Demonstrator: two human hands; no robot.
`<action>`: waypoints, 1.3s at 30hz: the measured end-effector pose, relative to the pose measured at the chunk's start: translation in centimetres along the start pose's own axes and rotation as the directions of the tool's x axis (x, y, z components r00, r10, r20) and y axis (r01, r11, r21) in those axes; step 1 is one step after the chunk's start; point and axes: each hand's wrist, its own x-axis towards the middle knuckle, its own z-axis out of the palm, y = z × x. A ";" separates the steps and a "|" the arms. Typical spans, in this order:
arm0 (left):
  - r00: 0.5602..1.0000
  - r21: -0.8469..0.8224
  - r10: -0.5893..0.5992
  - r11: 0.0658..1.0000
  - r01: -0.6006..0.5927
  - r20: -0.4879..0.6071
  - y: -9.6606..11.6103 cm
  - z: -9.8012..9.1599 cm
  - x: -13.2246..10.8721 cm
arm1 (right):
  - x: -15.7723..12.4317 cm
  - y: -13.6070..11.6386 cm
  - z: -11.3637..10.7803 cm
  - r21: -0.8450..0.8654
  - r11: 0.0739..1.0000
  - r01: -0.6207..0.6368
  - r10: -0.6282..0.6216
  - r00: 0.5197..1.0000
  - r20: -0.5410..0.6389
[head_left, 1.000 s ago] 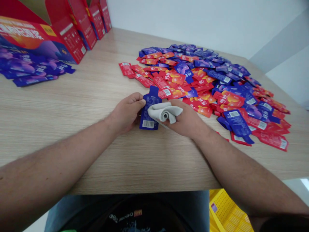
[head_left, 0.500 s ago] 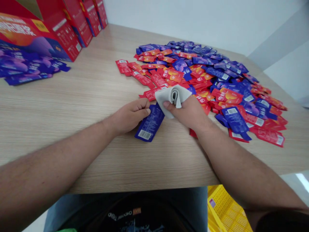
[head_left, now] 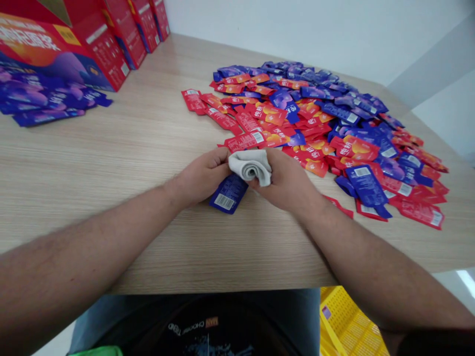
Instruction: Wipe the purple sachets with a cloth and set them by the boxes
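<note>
My left hand (head_left: 206, 175) is closed on a blue sachet (head_left: 229, 194), its barcode end pointing toward me. Over the sachet's far part lies a rolled grey-white cloth (head_left: 249, 167), gripped by my right hand (head_left: 287, 180). The cloth hides the upper part of the sachet and touches or nearly touches my left fingers. Just beyond both hands spreads a large pile of red sachets (head_left: 269, 113) and blue sachets (head_left: 365, 188), several showing barcodes.
Red printed boxes (head_left: 106, 57) stand in a row at the far left, the nearest one open at the top. Several blue sachets (head_left: 48, 99) lie against it. A white wall (head_left: 297, 29) runs behind the table (head_left: 156, 123). Below its edge at right is a yellow crate (head_left: 349, 321).
My right hand has brought the cloth down and left over the blue sachet, covering its upper part. My left hand keeps its hold. The view has shifted slightly.
</note>
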 end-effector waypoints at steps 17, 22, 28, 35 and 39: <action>0.949 -0.296 -0.263 0.933 0.204 -0.174 1.8 0.9 -0.2 | -1.0 -1.8 1.2 -0.007 0.986 0.167 -0.160 0.957 0.244; 0.929 -0.390 -0.312 0.895 0.217 -0.199 2.3 1.0 -0.1 | -0.8 -1.3 1.3 -0.013 0.992 0.123 -0.123 0.991 0.045; 0.910 -0.320 -0.282 0.930 0.181 -0.304 2.1 0.7 0.1 | -0.9 -1.7 1.0 0.083 0.957 0.278 -0.288 0.873 0.394; 0.955 -0.183 -0.269 0.952 0.245 -0.124 1.8 0.5 -0.2 | -0.1 0.0 0.3 0.016 0.997 0.073 -0.074 0.996 0.049; 0.965 -0.187 -0.259 0.951 0.248 -0.037 1.5 0.4 -0.4 | 0.6 1.2 0.2 -0.007 1.000 -0.019 0.019 1.000 -0.016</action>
